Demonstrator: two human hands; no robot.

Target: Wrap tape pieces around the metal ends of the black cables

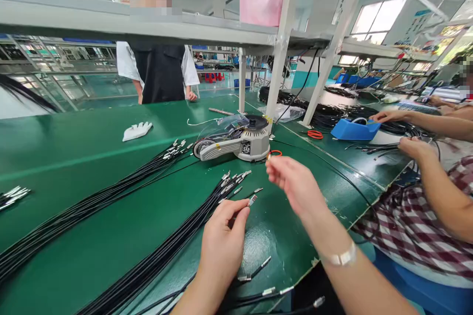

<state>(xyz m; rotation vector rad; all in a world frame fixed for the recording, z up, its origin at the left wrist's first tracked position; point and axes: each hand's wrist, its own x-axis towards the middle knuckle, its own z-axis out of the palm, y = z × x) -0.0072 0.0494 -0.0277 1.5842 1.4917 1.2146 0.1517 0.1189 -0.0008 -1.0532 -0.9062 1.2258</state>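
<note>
Near the table's middle my left hand (223, 238) pinches a cable by its silver plug (253, 200), which looks like a USB connector and points up and away. My right hand (293, 182) is raised just right of a round grey tape dispenser (236, 142), fingertips pressed together; whatever lies between them is too small to make out. Left of my left hand stretches a bundle of black cables (177, 238) with silver plugs at its far end. Several more cable ends (268, 293) lie below my hands, close to the table's near edge.
Another cable bundle (96, 202) lies farther left, with a white glove (137, 131) behind it. Orange-handled scissors (315, 134) and a blue tape holder (355, 129) are at right, where a co-worker's hands (417, 147) handle cables. Metal posts (284, 44) carry an overhead shelf. Someone stands across the table.
</note>
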